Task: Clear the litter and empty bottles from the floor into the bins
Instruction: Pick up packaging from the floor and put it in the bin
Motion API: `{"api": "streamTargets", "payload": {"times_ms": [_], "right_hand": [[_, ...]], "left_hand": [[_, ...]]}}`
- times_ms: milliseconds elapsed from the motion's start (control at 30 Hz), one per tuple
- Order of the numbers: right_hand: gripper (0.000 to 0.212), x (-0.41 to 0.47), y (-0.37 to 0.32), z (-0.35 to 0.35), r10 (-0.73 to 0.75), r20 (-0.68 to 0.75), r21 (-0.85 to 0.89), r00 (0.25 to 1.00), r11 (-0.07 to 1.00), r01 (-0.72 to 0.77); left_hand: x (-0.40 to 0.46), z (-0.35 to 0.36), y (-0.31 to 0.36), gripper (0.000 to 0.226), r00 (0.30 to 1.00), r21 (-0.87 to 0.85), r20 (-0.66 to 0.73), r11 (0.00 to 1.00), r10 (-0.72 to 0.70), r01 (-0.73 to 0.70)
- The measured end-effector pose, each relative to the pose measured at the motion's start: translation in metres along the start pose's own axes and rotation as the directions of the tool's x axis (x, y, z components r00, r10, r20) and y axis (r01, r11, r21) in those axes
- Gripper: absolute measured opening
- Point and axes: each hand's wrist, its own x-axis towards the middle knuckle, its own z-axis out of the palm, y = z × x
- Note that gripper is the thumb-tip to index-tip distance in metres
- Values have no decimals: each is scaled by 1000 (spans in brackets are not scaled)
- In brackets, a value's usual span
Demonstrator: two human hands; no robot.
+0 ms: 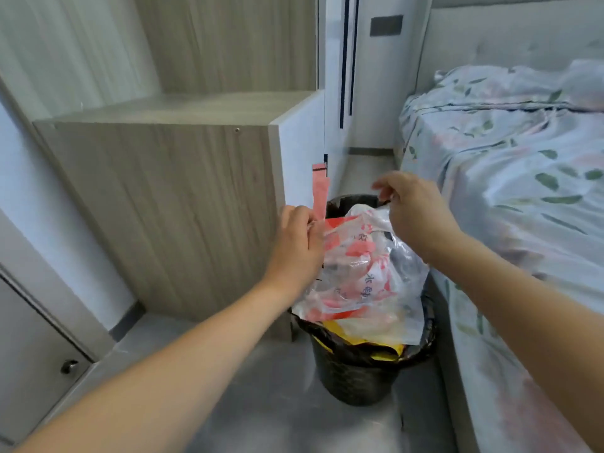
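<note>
Both forearms reach forward. Left hand point(295, 245) pinches the pink handle strip point(319, 194) of a printed plastic bag point(362, 269); right hand point(415, 210) grips the opposite edge. Bag sits atop the overfull black bin point(356, 377), beside the wooden cabinet point(170, 207). Judged light, soft, slippery; handles offer the best purchase.

A home bedroom: floral-sheeted bed point(510, 165) beside a wooden cabinet point(170, 207).
</note>
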Motion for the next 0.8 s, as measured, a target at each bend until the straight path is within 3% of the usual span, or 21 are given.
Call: {"api": "streamTargets", "payload": {"times_ms": [100,167,233,400,533,667,800], "right_hand": [[46,-25,51,30,169,298,-141,939,981,-132],[45,-38,73,48,289,501,-269,816,948,-170],[41,-45,86,64,363,612,-361,703,919,-160],[31,-48,101,97,409,607,-405,682,897,-177],[16,-57,109,112,416,681,-389,603,903,-184],[27,-66,123,133,414,757,-401,505,905,-141],[40,-74,130,146,439,808,-465,393,885,-32]], "left_hand": [[-1,36,-13,15,977,133,212,990,14,-43],[-2,53,-18,18,942,193,336,978,11,-80],[-1,66,-20,22,914,233,405,970,-35,-66],[5,88,-31,27,840,280,515,960,-173,26],[0,104,-55,18,782,317,595,948,-184,-18],[-6,124,-77,16,717,409,667,904,-202,-126],[-7,145,-96,11,656,459,706,878,-268,-135]]}}
